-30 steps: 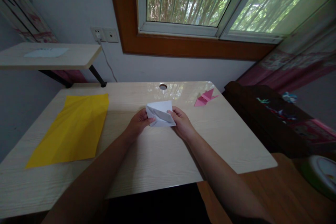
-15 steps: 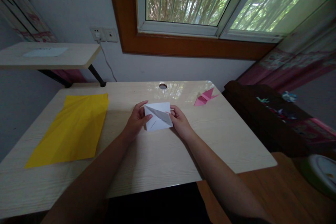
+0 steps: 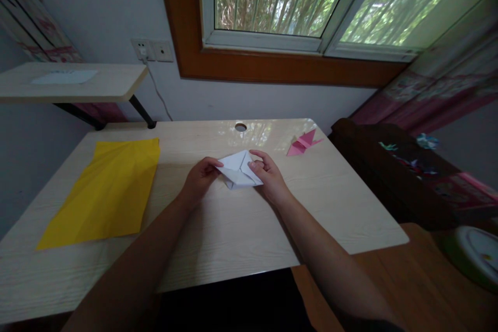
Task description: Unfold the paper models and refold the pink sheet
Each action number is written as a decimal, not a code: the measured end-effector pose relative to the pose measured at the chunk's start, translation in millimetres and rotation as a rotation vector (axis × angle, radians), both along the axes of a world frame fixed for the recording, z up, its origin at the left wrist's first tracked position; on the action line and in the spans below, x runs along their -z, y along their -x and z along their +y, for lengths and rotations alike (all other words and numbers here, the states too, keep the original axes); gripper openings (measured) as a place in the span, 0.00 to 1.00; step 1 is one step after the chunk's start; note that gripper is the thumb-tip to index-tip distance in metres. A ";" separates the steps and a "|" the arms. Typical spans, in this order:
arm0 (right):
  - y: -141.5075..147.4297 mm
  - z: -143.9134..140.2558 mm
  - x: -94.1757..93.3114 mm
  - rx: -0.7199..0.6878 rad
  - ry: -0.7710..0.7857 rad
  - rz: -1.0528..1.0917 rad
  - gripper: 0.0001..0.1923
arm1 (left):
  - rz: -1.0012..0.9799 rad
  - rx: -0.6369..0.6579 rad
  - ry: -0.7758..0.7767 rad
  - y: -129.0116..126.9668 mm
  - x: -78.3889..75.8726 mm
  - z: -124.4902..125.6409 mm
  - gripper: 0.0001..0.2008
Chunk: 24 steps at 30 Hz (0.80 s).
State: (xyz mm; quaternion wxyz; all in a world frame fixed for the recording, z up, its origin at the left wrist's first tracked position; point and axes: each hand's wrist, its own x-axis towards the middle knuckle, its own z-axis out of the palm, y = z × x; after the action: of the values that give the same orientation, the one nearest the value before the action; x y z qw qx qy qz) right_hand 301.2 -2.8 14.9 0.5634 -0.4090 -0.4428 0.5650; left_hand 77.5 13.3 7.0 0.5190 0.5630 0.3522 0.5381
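A folded white paper (image 3: 238, 171) lies on the pale wooden desk (image 3: 233, 228), near its middle. My left hand (image 3: 200, 179) pinches the paper's left corner. My right hand (image 3: 267, 174) holds its right side, with the thumb pressed on top and fingers curled over the far edge. The paper has a pointed flap raised at the top and creases across it.
A large yellow sheet (image 3: 107, 192) lies flat at the desk's left. A pink folded paper figure (image 3: 303, 143) sits at the far right, near a cable hole (image 3: 240, 127). A dark cabinet (image 3: 408, 176) stands to the right, a small shelf (image 3: 73, 83) at the back left.
The white paper went from a flat square shape to a form with a peaked top flap. My right hand moved over its right side, and my left hand shifted to its left corner.
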 end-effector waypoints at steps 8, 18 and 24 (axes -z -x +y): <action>-0.8 -1.7 -2.4 -0.089 0.036 0.104 0.24 | -0.037 0.011 -0.029 3.2 -7.0 -1.0 0.09; -4.9 -2.3 -7.9 -0.149 0.170 0.194 0.15 | 0.017 0.030 0.003 -1.2 -1.9 -1.1 0.16; -5.2 -1.2 -7.2 -0.219 0.175 0.178 0.14 | 0.127 -0.064 -0.078 -1.3 2.1 2.2 0.12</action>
State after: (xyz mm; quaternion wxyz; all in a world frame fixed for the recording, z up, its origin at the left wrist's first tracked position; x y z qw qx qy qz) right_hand 306.4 -4.0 22.0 0.4978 -0.3540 -0.3823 0.6934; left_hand 78.8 15.4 4.9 0.4558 0.6041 0.3811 0.5311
